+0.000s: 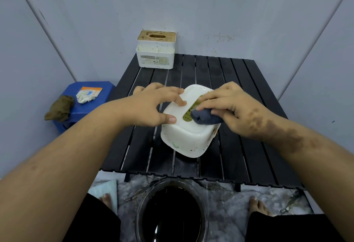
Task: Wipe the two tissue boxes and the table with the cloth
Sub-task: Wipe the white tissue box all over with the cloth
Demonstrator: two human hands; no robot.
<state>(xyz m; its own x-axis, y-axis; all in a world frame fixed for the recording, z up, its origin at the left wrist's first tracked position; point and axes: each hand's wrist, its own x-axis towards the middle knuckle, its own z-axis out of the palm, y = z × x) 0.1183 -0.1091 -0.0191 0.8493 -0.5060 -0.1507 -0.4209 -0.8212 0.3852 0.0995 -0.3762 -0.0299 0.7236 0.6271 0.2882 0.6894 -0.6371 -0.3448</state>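
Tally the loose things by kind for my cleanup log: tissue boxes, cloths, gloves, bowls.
Tissue boxes: 2, the near white tissue box and the far tissue box with the wooden lid
Cloths: 2, the dark grey cloth and the brown rag
Gloves: 1 pair of white gloves
Bowls: 1 glass bowl
Total: 6

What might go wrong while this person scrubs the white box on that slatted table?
The near tissue box sits tilted, steadied only by the left hand; a hard push from the right hand with the dark cloth could make it slip or tip. It also sits close to the table front edge, above a bowl of dark liquid, so it might fall in. Grime could smear into the slot rather than lift off.
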